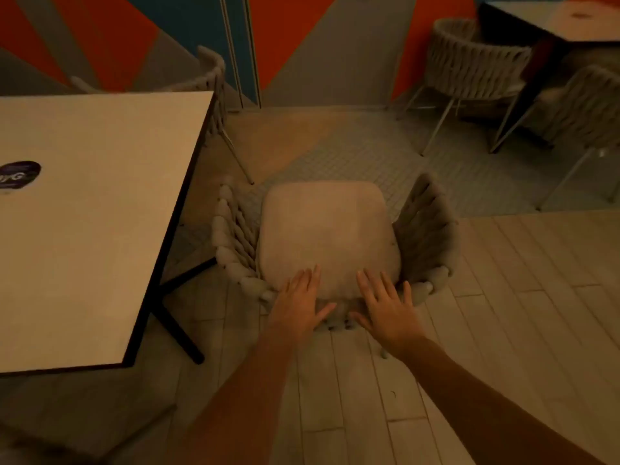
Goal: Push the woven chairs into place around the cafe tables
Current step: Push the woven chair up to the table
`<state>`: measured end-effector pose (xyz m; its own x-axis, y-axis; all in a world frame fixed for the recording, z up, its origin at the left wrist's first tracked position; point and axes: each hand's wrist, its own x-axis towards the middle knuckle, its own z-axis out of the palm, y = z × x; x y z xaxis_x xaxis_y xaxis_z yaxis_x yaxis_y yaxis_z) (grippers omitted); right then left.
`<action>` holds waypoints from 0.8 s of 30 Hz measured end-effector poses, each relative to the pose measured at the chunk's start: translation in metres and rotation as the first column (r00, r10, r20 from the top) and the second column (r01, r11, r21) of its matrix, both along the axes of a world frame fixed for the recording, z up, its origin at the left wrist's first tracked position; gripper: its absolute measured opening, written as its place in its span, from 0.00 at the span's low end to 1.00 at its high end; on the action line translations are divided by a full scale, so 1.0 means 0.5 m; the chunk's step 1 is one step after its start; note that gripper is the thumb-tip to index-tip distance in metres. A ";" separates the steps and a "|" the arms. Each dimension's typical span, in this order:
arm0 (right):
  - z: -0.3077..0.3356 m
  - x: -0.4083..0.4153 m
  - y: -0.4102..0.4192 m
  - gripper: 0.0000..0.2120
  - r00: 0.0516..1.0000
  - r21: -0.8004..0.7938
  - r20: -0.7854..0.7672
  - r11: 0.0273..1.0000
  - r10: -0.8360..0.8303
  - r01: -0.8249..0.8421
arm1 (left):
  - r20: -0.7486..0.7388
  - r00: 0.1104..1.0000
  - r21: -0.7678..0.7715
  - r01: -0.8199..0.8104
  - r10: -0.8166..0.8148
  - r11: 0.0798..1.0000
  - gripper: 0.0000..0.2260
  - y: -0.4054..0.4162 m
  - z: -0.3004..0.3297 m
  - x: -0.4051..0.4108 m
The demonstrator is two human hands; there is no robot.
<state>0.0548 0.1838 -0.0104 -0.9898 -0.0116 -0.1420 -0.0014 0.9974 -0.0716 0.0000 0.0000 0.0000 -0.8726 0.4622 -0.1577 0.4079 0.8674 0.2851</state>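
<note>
Seen from above, a woven chair [335, 243] stands just right of a square cafe table [100, 229]. The left hand [298, 302] and right hand [384, 305] hover with straight fingers over its near backrest. More chairs [476, 67] surround a far-right table [570, 21].

Head view looks steeply down, close over a woven chair [330, 236]; facing the wall.

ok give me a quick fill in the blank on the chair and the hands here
1. Both hands, left hand and right hand, lie with fingers ____ over the back of the chair.
2. The near table stands to the ____ of this chair.
3. The sticker on that table is ____ in shape.
4. The floor under the person's arms is laid in ____.

Missing words: spread; left; round; planks
</note>
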 end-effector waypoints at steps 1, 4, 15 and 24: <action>-0.004 0.000 0.003 0.36 1.000 0.011 -0.008 1.000 -0.008 0.008 | 0.004 1.000 -0.020 -0.002 0.002 1.000 0.36 0.001 -0.006 0.002; -0.011 0.002 0.009 0.36 0.994 0.059 -0.111 0.998 0.016 -0.010 | -0.014 1.000 -0.113 0.012 -0.013 0.994 0.39 0.002 -0.028 0.006; -0.021 0.004 0.008 0.25 0.961 0.188 -0.264 0.982 0.084 -0.034 | -0.107 0.994 -0.180 -0.006 -0.013 0.984 0.38 0.011 -0.052 0.007; -0.030 0.003 0.006 0.23 0.965 0.205 -0.252 0.979 0.068 -0.016 | -0.207 0.978 -0.180 -0.005 -0.033 0.984 0.28 0.009 -0.060 0.015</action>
<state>0.0561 0.1866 -0.0253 -0.9922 -0.0514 0.1131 -0.0356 0.9899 0.1374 0.0074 0.0044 -0.0301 -0.8887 0.4553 -0.0545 0.4540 0.8903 0.0337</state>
